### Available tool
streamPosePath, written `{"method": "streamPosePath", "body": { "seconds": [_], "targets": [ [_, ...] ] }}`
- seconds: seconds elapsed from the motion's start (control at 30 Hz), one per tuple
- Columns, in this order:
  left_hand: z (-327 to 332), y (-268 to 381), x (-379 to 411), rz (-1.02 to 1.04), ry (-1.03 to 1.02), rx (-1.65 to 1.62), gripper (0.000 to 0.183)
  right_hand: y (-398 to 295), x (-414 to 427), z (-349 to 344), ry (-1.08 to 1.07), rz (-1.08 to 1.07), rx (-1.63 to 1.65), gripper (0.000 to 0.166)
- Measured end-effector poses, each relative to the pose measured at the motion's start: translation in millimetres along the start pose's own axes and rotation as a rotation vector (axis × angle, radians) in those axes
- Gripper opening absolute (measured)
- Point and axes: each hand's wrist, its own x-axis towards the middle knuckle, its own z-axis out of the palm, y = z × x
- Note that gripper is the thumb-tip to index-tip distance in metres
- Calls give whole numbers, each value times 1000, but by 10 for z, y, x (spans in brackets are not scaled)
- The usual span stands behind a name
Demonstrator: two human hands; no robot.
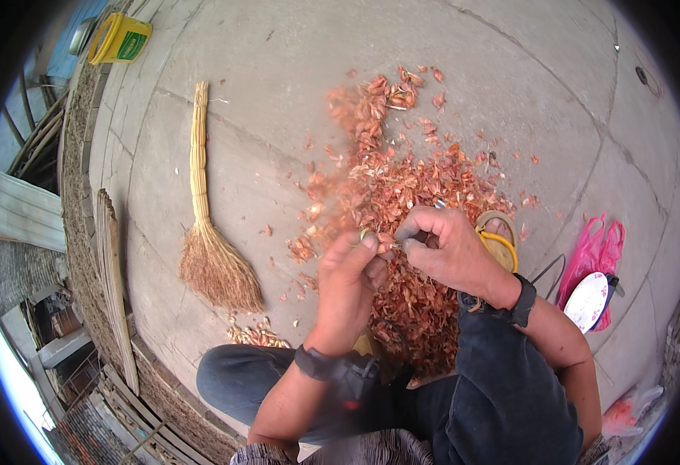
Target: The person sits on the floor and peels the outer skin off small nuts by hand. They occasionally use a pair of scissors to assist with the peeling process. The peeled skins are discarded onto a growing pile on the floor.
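Between the thumb and fingers of my left hand is a small reddish shallot, with a green bit showing by the thumb. My right hand meets it from the other side, thumb and forefinger pinching its end. A small piece of shiny metal shows just beyond the right knuckles; I cannot tell whether that hand holds it. Under and around both hands spreads a heap of dry papery skins. Whole reddish shallots lie at its far end. Several peeled-looking bulbs lie beside my left knee.
A straw broom lies on the concrete floor to the left. Farther off stands a yellow bucket. On the right are a pink plastic bag and a white oval object. My sandalled foot is beside the heap.
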Motion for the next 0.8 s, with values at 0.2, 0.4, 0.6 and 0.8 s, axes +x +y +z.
{"method": "streamPosePath", "body": {
  "seconds": [0.2, 0.4, 0.6, 0.8],
  "targets": [
    [15, -7, 1, 55, 37, 27, 4, -35, 19, 96, 58, -79, -60, 7],
    [92, -20, -25, 154, 20, 237, 9, -31, 12, 121, 169, -180, -209, 3],
    [96, -16, -40, 69, -21, 133, 9, -25, 51, 95, 158, -185, -294, 6],
    [-89, 80, 11, -124, -190, -151, 8, 178, 84, -12, 237, -119, -372, 7]
  ]
}}
